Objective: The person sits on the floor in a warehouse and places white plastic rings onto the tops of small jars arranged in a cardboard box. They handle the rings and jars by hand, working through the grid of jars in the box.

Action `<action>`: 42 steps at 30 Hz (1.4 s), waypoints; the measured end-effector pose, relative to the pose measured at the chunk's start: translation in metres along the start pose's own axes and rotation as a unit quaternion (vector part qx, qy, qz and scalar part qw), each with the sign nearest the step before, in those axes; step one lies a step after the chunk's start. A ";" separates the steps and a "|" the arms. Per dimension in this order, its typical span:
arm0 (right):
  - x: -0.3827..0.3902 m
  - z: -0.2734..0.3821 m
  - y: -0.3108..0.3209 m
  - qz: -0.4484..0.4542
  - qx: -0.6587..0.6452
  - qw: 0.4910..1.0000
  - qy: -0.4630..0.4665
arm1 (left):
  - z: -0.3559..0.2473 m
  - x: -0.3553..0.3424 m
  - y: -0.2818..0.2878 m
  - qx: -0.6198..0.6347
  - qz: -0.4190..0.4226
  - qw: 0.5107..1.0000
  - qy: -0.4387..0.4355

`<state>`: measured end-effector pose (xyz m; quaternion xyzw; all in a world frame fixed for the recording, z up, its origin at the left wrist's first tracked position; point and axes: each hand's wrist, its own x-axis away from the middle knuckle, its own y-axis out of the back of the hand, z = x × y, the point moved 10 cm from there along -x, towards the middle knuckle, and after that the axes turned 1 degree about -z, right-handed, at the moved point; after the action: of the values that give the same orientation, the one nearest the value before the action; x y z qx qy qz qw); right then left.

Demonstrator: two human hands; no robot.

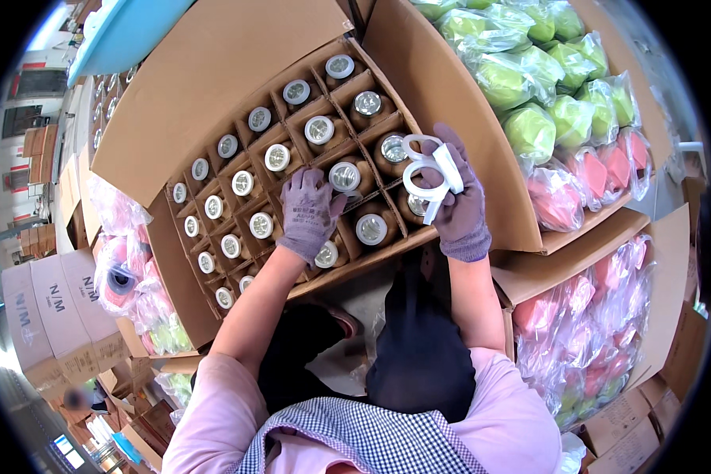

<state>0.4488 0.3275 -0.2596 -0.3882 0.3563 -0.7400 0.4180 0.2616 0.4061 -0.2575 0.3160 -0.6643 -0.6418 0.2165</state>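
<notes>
My right hand (460, 193), in a purple-grey work glove, grips several white plastic rings (423, 192) at the right end of a divided cardboard box (336, 276). My left hand (308, 212), gloved alike, rests palm down over a cell, fingers slightly apart and thumb spread. It hides whatever stands beneath it. Round glass-looking vessels stand upright in the cells. Many have white rings around their mouths, like the vessel (344, 177) beside my left thumb. A vessel (367, 103) in the far right column shows a bare, shiny mouth, as does one (393, 148) close to my right hand.
Right of the box, an open carton (521, 225) holds bagged green and pink pieces (565, 118). A lower carton (663, 308) holds more pink ones. Bagged pink parts (122, 272) sit at the left, near closed cartons (55, 316). A light-blue tub (126, 35) juts in at the upper left.
</notes>
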 end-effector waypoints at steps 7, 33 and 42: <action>-0.004 -0.010 0.013 0.007 -0.030 0.999 -0.008 | 0.004 0.009 -0.012 0.067 0.035 0.993 0.085; -0.006 -0.006 0.034 -0.037 -0.015 0.999 -0.001 | -0.013 -0.151 -0.043 0.088 -0.074 0.983 -0.141; -0.005 -0.004 0.033 -0.037 -0.019 0.999 0.009 | 0.010 -0.165 -0.057 0.100 0.101 0.986 -0.088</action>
<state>0.4583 0.3204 -0.2906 -0.4019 0.3599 -0.7515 0.3796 0.3798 0.5298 -0.2951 0.2101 -0.7699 -0.5724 0.1883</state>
